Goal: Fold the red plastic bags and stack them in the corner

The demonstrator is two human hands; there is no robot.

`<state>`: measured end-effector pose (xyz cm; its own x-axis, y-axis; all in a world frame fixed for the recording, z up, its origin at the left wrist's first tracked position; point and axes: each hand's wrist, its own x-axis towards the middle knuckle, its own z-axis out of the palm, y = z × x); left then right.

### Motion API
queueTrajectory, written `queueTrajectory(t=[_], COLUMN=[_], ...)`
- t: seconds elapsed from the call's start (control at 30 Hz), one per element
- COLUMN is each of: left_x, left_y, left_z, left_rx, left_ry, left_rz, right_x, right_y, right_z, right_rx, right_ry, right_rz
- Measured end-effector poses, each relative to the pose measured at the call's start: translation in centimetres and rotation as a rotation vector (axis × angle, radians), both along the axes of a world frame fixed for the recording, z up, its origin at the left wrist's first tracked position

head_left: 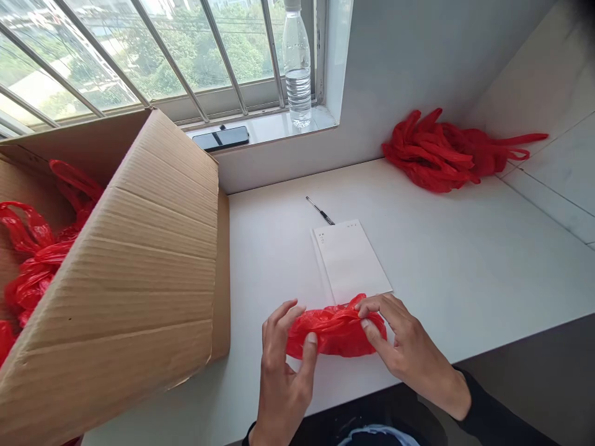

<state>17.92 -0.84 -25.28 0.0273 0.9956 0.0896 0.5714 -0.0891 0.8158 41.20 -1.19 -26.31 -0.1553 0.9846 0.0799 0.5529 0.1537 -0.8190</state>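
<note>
A crumpled red plastic bag (337,331) lies on the white tabletop in a low, wide bundle. My left hand (286,365) is round its left end, with the thumb against the front and the fingers loosely curved over the upper left edge. At the right end, my right hand (400,337) grips the bag between thumb and fingertips. Just beyond the bag is a white paper pad (356,257), its near edge close to the red plastic. A black and clear pen (320,210) rests past the pad's far edge.
A large open cardboard box (158,266) stands at the left, with red plastic bags (39,266) inside. More red bags (441,152) are heaped against the wall at the back right. A water bottle (297,80) and a phone (222,138) are on the sill of the barred window.
</note>
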Motion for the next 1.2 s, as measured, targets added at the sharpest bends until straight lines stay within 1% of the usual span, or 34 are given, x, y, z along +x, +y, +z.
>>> queueTrajectory(t=[0.1, 0.17, 0.2, 0.23, 0.3, 0.4, 0.43, 0.47, 0.53, 0.63, 0.7, 0.77, 0.87, 0.93, 1.0, 1.07, 1.13, 1.17, 1.2], left_x=[0.6, 0.8, 0.8, 0.8, 0.3, -0.4, -0.5, -0.5, -0.2, 0.5, 0.6, 0.2, -0.8, -1.3, -1.4, -0.8, 0.2, 0.7, 1.2], left_y=[0.2, 0.4, 0.4, 0.4, 0.2, 0.0, -0.1, -0.2, -0.3, -0.3, -0.2, -0.1, -0.2, -0.3, -0.6, -0.9, -1.5, -1.7, -2.0], left_z=[0.4, 0.5, 0.4, 0.4, 0.2, 0.1, 0.1, 0.2, 0.5, 1.0, 1.1, 0.9, 0.5, 0.3, 0.6, 1.4, 2.4, 3.0, 3.5], left_rx=[0.137, 0.145, 0.137, 0.127, 0.070, -0.118, -0.158, -0.164, -0.076, 0.119, 0.176, 0.118, -0.061, -0.112, -0.066, 0.041, 0.110, 0.113, 0.100], left_ry=[0.123, 0.109, 0.086, 0.058, -0.016, -0.132, -0.146, -0.140, -0.062, 0.085, 0.065, -0.052, -0.252, -0.333, -0.301, -0.159, -0.068, -0.069, -0.096], left_rz=[-0.142, -0.175, -0.169, -0.146, -0.046, 0.125, 0.142, 0.133, 0.051, -0.111, -0.135, -0.057, 0.130, 0.226, 0.235, 0.188, 0.122, 0.115, 0.137], right_x=[-0.8, -1.2, -1.2, -1.2, -0.9, -0.1, 0.1, 0.2, 0.0, -0.6, -0.9, -0.8, -0.1, 0.3, 0.4, 0.2, 0.0, -0.1, -0.2], right_y=[0.1, 0.2, 0.3, 0.3, 0.3, 0.1, 0.0, -0.1, -0.1, -0.1, 0.0, 0.0, -0.1, -0.2, -0.4, -0.6, -0.9, -1.0, -1.2], right_z=[0.2, 0.2, 0.3, 0.3, 0.2, 0.2, 0.2, 0.2, 0.2, 0.6, 0.9, 1.1, 1.1, 1.1, 1.4, 2.2, 3.0, 3.3, 3.5], right_rx=[-0.015, -0.028, -0.032, -0.035, -0.042, -0.100, -0.134, -0.169, -0.212, -0.197, -0.186, -0.202, -0.292, -0.346, -0.374, -0.401, -0.432, -0.436, -0.430], right_ry=[0.015, 0.013, 0.017, 0.026, 0.056, 0.115, 0.139, 0.167, 0.218, 0.224, 0.214, 0.248, 0.378, 0.470, 0.549, 0.584, 0.562, 0.534, 0.499], right_rz=[0.007, 0.019, 0.033, 0.049, 0.055, -0.034, -0.061, -0.075, -0.068, -0.029, -0.015, -0.046, -0.152, -0.190, -0.193, -0.162, -0.110, -0.105, -0.123])
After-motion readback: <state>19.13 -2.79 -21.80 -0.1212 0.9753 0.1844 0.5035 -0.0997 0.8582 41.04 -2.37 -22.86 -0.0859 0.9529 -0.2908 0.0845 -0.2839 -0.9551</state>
